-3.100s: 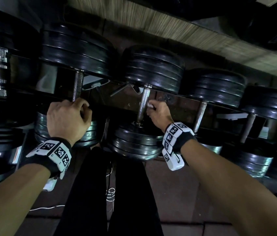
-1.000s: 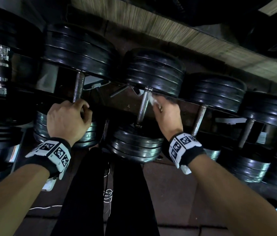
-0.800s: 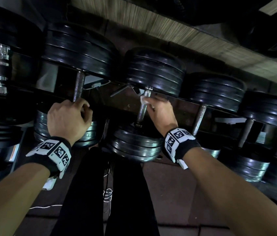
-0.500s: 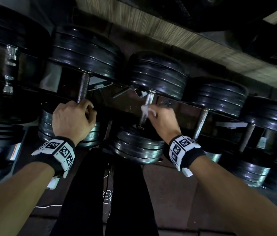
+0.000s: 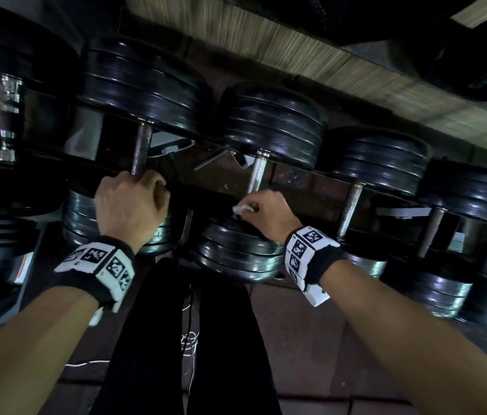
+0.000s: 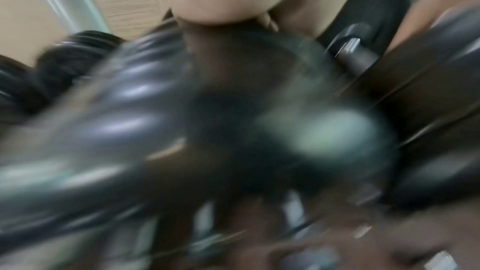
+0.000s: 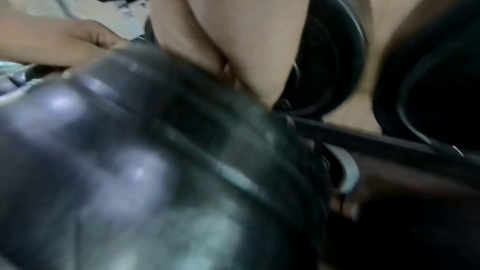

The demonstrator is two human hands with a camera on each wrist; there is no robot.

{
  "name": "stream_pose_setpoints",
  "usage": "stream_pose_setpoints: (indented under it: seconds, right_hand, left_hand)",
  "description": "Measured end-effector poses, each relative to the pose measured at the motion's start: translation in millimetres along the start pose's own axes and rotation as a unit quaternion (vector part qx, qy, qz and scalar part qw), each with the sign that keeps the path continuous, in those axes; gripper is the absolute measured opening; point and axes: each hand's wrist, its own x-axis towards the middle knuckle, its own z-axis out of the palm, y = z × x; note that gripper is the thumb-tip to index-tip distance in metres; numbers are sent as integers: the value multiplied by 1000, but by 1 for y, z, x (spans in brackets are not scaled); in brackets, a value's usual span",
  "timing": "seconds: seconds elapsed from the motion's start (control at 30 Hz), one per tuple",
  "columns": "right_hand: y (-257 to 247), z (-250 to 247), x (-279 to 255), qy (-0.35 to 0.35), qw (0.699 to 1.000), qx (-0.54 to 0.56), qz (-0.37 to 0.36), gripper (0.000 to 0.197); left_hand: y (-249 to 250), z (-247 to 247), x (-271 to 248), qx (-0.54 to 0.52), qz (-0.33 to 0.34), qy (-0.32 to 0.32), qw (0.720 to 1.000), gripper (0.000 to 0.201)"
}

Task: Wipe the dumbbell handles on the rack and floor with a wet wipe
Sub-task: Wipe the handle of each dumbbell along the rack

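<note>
My white crumpled wet wipe [image 5: 241, 208] wraps the low end of the knurled steel dumbbell handle [image 5: 257, 175], pinched in my right hand [image 5: 269, 215]. My left hand [image 5: 130, 205] grips the neighbouring steel handle [image 5: 141, 152]. Black stacked plates [image 5: 275, 124] cap both handles, which run away from me.

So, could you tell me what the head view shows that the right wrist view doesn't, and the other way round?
Only the head view shows the white wet wipe in the right hand on the middle dumbbell's handle, the row of dumbbells stretching right, and both marker wristbands. Only the right wrist view shows a close, blurred underside of that palm against the near weight plates; the wipe cannot be made out there. Both show the left hand on the neighbouring dumbbell.
</note>
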Motion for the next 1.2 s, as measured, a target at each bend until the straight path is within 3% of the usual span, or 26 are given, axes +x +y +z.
stream_pose_setpoints:
  seconds: [0.07, 0.13, 0.23, 0.3, 0.37, 0.43, 0.5, 0.6, 0.7, 0.83, 0.93, 1.03, 1.1, 1.2]
  right_hand:
    - [6, 3, -6, -1, 998, 65, 12, 13]
    - [9, -1, -12, 8, 982, 182, 48, 11]
    - [7, -9, -27, -9, 940, 334, 66, 14]
    - [5, -12, -39, -10, 898, 437, 54, 17]
    - [12, -15, -48, 5, 869, 491, 64, 20]
    - [27, -21, -60, 51, 887, 451, 87, 18]
    - [52, -31, -74, 145, 916, 360, 98, 13]
    - [106, -45, -102, 281, 937, 156, 138, 11]
    - [142, -37, -124, 321, 922, 100, 192, 18]
    - [144, -14, -121, 421, 884, 68, 193, 35]
    - [144, -13, -118, 465, 863, 67, 187, 29]
    - [146, -15, -119, 471, 864, 64, 164, 27]
    - [148, -15, -118, 474, 864, 63, 158, 28]
    - [153, -12, -116, 465, 867, 62, 168, 36]
  left_hand:
    - [16, 10, -2, -50, 40, -23, 998, 29]
    - [43, 21, -2, -216, 32, -106, 970, 35]
    - [80, 28, 1, -448, -56, -278, 848, 51]
    - [93, 34, 4, -493, -55, -309, 811, 30]
    - [98, 37, 7, -503, -75, -275, 816, 12]
    - [98, 40, 16, -458, -104, -211, 857, 7]
    - [96, 43, 32, -359, -122, -139, 915, 17]
    - [104, 47, 59, -286, -81, -105, 949, 12]
    - [123, 54, 72, -269, -45, -117, 955, 10]
    - [140, 55, 61, -216, -13, -142, 966, 19]
    - [133, 61, 38, -102, -6, -223, 969, 21]
    - [120, 56, 31, -112, -18, -315, 942, 18]
    - [122, 49, 47, -164, -22, -296, 941, 15]
    - [137, 44, 75, -213, -43, -166, 962, 15]
